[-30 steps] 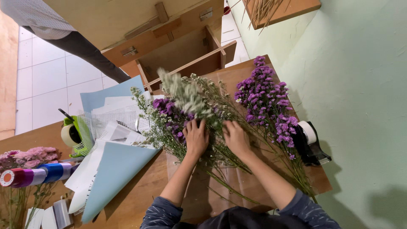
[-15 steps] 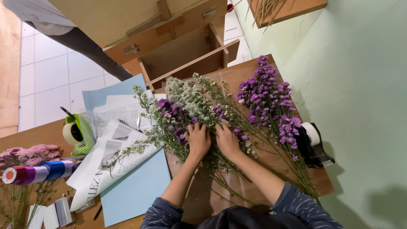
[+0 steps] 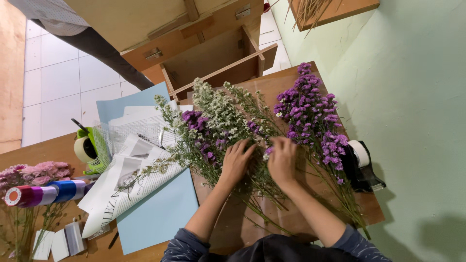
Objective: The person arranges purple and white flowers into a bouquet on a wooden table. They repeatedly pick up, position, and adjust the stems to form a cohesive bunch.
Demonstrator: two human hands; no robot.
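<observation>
Newspaper (image 3: pixel 127 182) slid left; both hands (image 3: pixel 237 162) on flower stems (image 3: pixel 252 179)

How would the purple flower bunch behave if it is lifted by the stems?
The purple flowers probably weigh little: thin stems, small blooms. The long stems would likely bend and spread, since they lie loose. Tiny blossoms may shed if handled roughly.

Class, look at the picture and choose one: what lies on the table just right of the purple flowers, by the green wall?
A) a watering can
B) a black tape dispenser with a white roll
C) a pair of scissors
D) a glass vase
B: a black tape dispenser holding a white roll sits beside the purple flowers, against the green wall.
</observation>
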